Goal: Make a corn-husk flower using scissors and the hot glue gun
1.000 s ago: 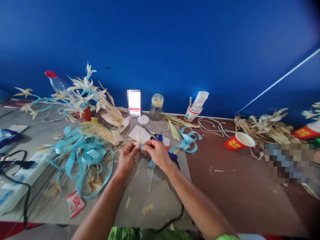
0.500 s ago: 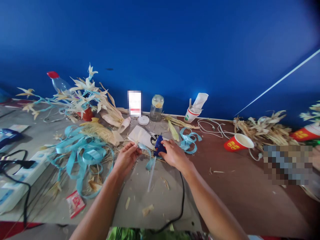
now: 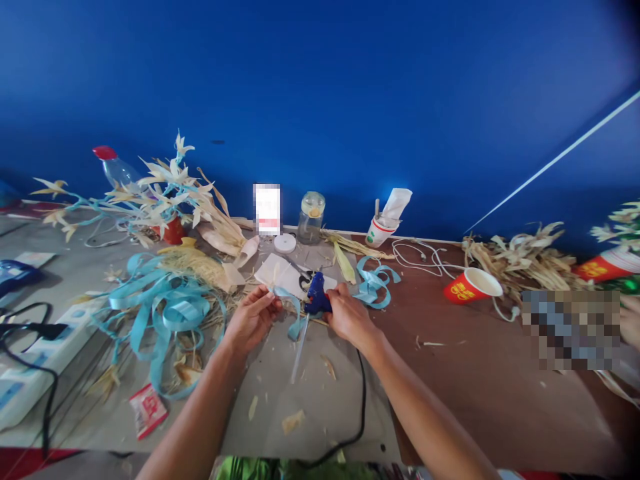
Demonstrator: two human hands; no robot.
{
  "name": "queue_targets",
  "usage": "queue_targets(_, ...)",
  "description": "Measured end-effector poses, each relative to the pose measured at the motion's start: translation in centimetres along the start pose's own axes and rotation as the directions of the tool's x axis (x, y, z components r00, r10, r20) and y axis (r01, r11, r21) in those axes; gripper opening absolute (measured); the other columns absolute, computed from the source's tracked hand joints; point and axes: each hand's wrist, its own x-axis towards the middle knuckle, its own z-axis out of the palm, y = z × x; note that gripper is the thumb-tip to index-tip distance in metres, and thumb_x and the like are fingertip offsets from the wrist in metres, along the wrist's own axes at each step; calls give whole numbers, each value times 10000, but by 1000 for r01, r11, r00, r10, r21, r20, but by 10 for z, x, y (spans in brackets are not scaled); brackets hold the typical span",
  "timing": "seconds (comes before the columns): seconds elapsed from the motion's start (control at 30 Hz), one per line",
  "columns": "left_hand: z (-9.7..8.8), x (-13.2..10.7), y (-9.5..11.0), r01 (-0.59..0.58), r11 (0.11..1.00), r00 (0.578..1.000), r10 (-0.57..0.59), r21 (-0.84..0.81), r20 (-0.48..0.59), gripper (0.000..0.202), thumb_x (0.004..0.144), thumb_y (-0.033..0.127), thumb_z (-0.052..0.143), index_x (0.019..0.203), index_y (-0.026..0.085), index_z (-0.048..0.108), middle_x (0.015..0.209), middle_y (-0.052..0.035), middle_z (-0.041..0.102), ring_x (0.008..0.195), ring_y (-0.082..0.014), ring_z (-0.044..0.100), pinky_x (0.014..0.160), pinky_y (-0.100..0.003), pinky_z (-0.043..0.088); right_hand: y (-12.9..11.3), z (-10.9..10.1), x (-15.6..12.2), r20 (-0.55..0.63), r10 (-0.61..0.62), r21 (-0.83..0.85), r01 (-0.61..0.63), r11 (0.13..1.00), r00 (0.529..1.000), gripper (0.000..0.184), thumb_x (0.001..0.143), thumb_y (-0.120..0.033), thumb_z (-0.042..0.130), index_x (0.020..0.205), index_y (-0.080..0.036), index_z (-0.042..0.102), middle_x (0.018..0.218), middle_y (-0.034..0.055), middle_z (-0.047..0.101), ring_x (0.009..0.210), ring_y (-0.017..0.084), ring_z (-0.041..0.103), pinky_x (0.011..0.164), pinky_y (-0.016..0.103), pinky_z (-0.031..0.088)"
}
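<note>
My left hand (image 3: 255,317) is closed in a pinch at the centre of the table. Between its fingertips is the end of a light blue ribbon (image 3: 286,293), with a small pale piece at the tips too small to make out. The ribbon's loose part hangs down to the right. My right hand (image 3: 353,315) is wrapped round the handle of a dark blue glue gun (image 3: 316,293), just right of the ribbon. A translucent glue stick (image 3: 299,352) sticks out of the gun's rear towards me. Behind both hands lies a white sheet (image 3: 280,272).
Left lie tangled blue ribbon (image 3: 185,310), husk flowers (image 3: 173,173) and a power strip (image 3: 60,357). A glass jar (image 3: 311,223) and white cup (image 3: 383,232) stand behind. Right are a tipped red cup (image 3: 470,287), dry husks (image 3: 523,260) and another person's hand (image 3: 631,320). The gun's black cord (image 3: 363,400) runs towards me.
My right hand has shifted its hold on the glue gun, so more of the gun's body shows left of my fingers. My left hand keeps its pinch almost unmoved. More of the other person's hand shows.
</note>
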Motion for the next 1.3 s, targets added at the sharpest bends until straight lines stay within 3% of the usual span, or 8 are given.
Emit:
queue_targets(0.23, -1, 0, 0, 18, 1000, 1000, -18, -2, 17, 95, 710, 120, 657, 721, 128, 564, 637, 0, 584, 566, -81, 560, 624, -232, 490, 21, -2, 7, -143, -91, 346, 136, 929, 986, 323, 750, -215, 583, 1067, -157, 569, 1046, 93, 516, 972, 194, 534, 869, 300, 401)
queue_targets(0.47, -1, 0, 2, 8, 999, 1000, -8, -47, 5, 78, 716, 113, 644, 704, 121, 567, 592, 7, 556, 504, -66, 518, 617, -240, 502, 42, -14, 9, -292, -62, 576, 227, 785, 954, 317, 708, -214, 601, 1022, -171, 591, 993, 71, 537, 924, 197, 527, 864, 343, 404)
queue_targets(0.53, -2, 1, 2, 1, 996, 1000, -2, -84, -18, 80, 723, 104, 634, 698, 123, 561, 593, 8, 555, 506, -62, 520, 617, -234, 501, 46, -16, 7, -251, -50, 731, 223, 645, 967, 319, 708, -251, 612, 1018, -177, 593, 932, 55, 568, 852, 186, 545, 787, 325, 431)
queue_targets(0.7, -4, 4, 3, -26, 993, 999, 22, -116, -42, 104, 733, 106, 623, 674, 129, 541, 590, 12, 548, 502, -59, 516, 618, -237, 503, 47, -18, 0, -90, -107, 993, 97, 64, 990, 367, 687, -379, 650, 991, -188, 572, 664, -9, 546, 570, 120, 492, 539, 252, 384)
queue_targets(0.77, -5, 4, 1, -27, 995, 999, 24, -92, -35, 95, 736, 116, 624, 682, 125, 546, 594, 11, 547, 499, -57, 513, 622, -240, 504, 43, -17, 0, -119, -127, 991, 109, -77, 985, 376, 646, -385, 684, 944, -185, 572, 619, -22, 512, 526, 103, 448, 513, 247, 356)
queue_targets(0.83, -4, 4, 0, -24, 997, 999, 23, -71, -23, 94, 737, 131, 629, 689, 123, 550, 595, 11, 544, 495, -57, 508, 624, -246, 504, 36, -18, 1, -140, -133, 983, 121, -140, 981, 342, 641, -364, 692, 905, -185, 568, 572, -41, 471, 496, 91, 412, 511, 246, 344)
queue_targets(1.03, -1, 3, -2, -32, 999, 999, 32, -38, -18, 109, 709, 153, 666, 715, 121, 561, 600, 9, 547, 515, -58, 509, 590, -201, 474, 9, -20, -2, -166, -136, 975, 141, -173, 977, 237, 743, -392, 570, 871, -194, 551, 713, -11, 531, 459, 63, 407, 509, 245, 353)
queue_targets(1.3, -3, 4, -3, -58, 998, 998, 58, 24, -30, 135, 676, 148, 689, 766, 123, 592, 642, 1, 576, 551, -76, 542, 593, -204, 469, -22, 1, -25, -73, -207, 967, 120, 225, 976, 366, 783, -516, 524, 938, -192, 593, 762, 26, 574, 634, 124, 507, 583, 256, 429)
